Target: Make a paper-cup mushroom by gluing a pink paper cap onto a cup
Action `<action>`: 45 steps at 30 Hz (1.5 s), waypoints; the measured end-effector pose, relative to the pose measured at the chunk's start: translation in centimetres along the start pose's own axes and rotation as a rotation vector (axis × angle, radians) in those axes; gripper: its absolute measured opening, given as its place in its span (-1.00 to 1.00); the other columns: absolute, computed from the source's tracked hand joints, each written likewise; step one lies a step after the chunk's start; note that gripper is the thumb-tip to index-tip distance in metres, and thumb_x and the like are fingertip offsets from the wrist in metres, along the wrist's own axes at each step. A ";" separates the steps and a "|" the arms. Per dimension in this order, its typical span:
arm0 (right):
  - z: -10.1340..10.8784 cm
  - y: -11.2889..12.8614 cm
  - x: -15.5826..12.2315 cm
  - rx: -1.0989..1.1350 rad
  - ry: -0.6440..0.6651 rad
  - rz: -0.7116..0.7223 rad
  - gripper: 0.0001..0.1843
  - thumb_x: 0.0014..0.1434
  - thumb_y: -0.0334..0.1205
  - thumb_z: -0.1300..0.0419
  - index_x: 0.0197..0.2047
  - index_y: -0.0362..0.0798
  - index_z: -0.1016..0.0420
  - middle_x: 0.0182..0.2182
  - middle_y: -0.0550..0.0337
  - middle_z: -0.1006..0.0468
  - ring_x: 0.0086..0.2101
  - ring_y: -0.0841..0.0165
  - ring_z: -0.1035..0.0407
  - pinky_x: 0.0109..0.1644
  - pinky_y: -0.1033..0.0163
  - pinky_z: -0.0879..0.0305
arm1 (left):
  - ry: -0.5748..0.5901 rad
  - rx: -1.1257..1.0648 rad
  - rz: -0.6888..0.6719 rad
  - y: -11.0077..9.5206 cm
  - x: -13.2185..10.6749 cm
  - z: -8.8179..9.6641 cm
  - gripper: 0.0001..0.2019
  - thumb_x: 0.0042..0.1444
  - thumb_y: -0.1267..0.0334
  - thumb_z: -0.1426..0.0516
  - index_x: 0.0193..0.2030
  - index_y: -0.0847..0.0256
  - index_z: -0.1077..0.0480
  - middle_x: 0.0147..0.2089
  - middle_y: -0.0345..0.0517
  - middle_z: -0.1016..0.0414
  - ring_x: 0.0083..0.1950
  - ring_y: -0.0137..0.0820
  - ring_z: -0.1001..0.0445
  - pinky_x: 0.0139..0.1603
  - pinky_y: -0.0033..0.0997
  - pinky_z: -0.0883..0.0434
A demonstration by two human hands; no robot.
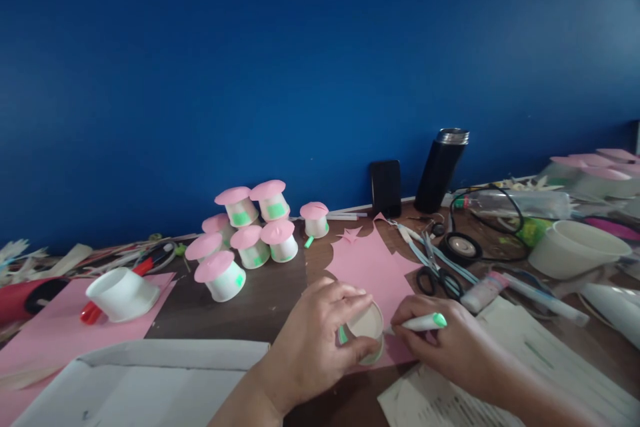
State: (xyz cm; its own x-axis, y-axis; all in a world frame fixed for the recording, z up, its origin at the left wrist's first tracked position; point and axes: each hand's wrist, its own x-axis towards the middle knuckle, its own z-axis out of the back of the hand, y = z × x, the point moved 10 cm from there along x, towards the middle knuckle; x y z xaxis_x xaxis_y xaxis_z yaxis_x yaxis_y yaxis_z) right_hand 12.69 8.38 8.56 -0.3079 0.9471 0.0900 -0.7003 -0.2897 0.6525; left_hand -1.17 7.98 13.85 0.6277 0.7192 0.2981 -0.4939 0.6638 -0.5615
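My left hand [320,340] wraps its fingers and thumb round a small paper cup [367,323], which sits on a cut pink paper sheet [370,267]. The cup's pale round end faces up, and a green patch shows at its side. Close on the right, my right hand [435,340] grips a white marker with a green end [423,323]; its tip lies beside the cup's edge, and I cannot tell whether it touches the paper. Several small white cups with pink paper discs on top [220,277] stand grouped to the left, some stacked on others.
Scissors [437,273] lie right of the pink sheet, near a stethoscope [463,248]. A black flask [443,170] and a black phone-like slab [385,188] lean at the blue wall. A white cup [123,295] rests at left, behind a white box [150,383].
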 end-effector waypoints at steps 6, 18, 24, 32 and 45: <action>0.2 0.0 0.0 0.010 -0.026 0.013 -0.85 0.12 -0.39 -0.12 -0.42 0.03 -0.44 -0.47 0.36 -0.52 -0.44 0.44 -0.36 -0.33 0.35 -0.20 | 0.000 -0.012 0.011 0.2 0.0 0.0 -0.57 0.09 0.19 -0.27 0.12 0.11 -0.43 0.09 -0.14 -0.50 0.06 -0.29 -0.39 0.12 -0.28 -0.35; 0.4 0.1 0.1 0.027 -0.063 0.012 -0.85 0.14 -0.37 -0.11 -0.39 0.02 -0.45 -0.46 0.31 -0.54 -0.43 0.41 -0.39 -0.32 0.33 -0.22 | 0.012 -0.013 0.026 0.3 0.0 -0.1 -0.57 0.09 0.18 -0.27 0.13 0.10 -0.43 0.11 -0.13 -0.49 0.08 -0.28 -0.37 0.12 -0.27 -0.35; 0.3 -0.1 0.5 0.042 -0.073 0.004 -0.85 0.13 -0.37 -0.12 -0.39 0.02 -0.48 -0.45 0.32 -0.56 -0.42 0.41 -0.41 -0.30 0.33 -0.23 | 0.015 -0.009 0.033 0.4 0.0 -0.1 -0.57 0.09 0.20 -0.26 0.13 0.13 -0.43 0.10 -0.10 -0.49 0.07 -0.27 -0.38 0.13 -0.26 -0.35; 0.3 -0.3 0.6 0.076 -0.080 -0.030 -0.86 0.13 -0.34 -0.14 -0.37 0.02 -0.51 -0.44 0.31 -0.58 -0.41 0.39 -0.43 -0.30 0.33 -0.25 | 0.020 -0.005 0.035 0.4 -0.1 -0.3 -0.57 0.10 0.19 -0.26 0.13 0.10 -0.42 0.11 -0.12 -0.49 0.08 -0.27 -0.37 0.15 -0.25 -0.35; 0.1 -0.6 1.3 0.125 -0.089 -0.040 -0.85 0.17 -0.22 -0.16 -0.33 0.03 -0.56 -0.37 0.26 -0.63 -0.34 0.33 -0.46 -0.23 0.29 -0.28 | 0.011 -0.007 0.014 0.2 -0.1 -0.2 -0.57 0.11 0.17 -0.25 0.13 0.11 -0.42 0.11 -0.14 -0.49 0.06 -0.29 -0.37 0.14 -0.27 -0.35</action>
State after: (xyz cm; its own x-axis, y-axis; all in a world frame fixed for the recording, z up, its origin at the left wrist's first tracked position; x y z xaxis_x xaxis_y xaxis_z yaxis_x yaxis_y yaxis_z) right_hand 12.76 9.74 8.40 -0.2189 0.9677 0.1249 -0.6235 -0.2372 0.7450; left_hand -1.24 8.00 13.59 0.6276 0.7260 0.2812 -0.4984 0.6521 -0.5713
